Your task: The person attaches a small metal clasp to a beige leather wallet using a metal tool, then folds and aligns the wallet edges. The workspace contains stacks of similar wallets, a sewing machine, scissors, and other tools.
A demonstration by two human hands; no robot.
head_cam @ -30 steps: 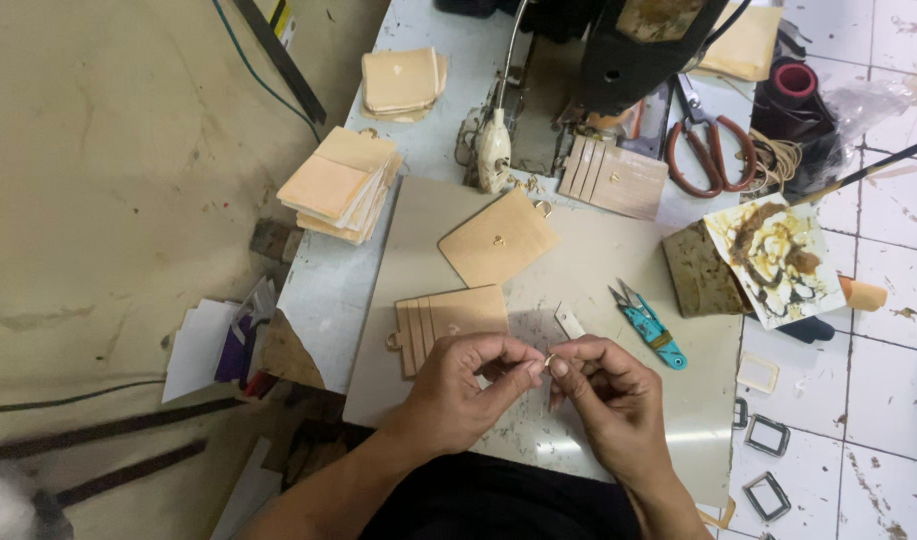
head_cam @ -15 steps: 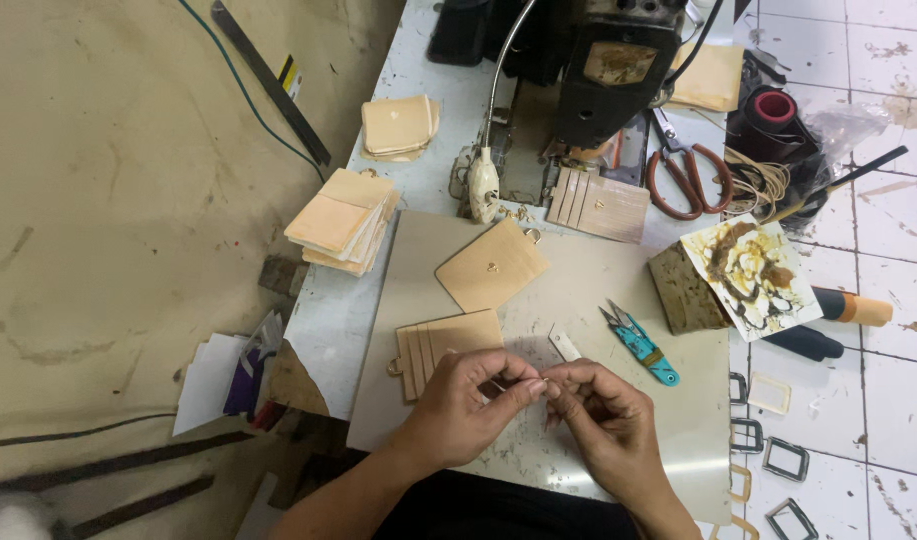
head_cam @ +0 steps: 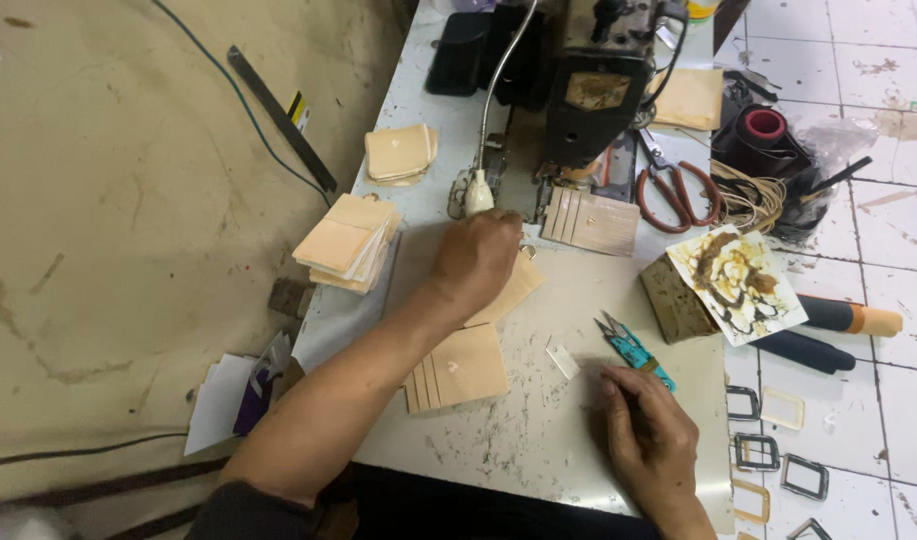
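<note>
Left hand reaches forward over the surface, curled, knuckles up, resting on the far end of a tan leather piece just in front of the sewing machine. Fingers are hidden under the palm; cannot tell whether they pinch the piece or only press it. The piece lies flat, its near edge showing toward the person.

Right hand lies nearer the person than the machine, to its right, fingers loosely folded and flat on the surface. It appears to hold nothing, though something thin between the fingers cannot be ruled out. Teal thread snips lie just beyond its fingertips, apart from them.

Judgement on handling: the piece is thin and stiff, so a flat slide along the surface should keep it from buckling. The metal ring at its edge, by the left hand, looks likely to snag.

Around, relative to the machine:
- fanned stack of stitched pieces well in front, between machine and person, touching the tan piece's near edge
- second fanned row at the machine's foot, just right of the left hand, crowding that side
- two piles of cut squares to the left, one nearer, one farther
- red-handled scissors just right
- glue-stained card on a block right and nearer
- metal buckles on the tiled floor, far right.
</note>
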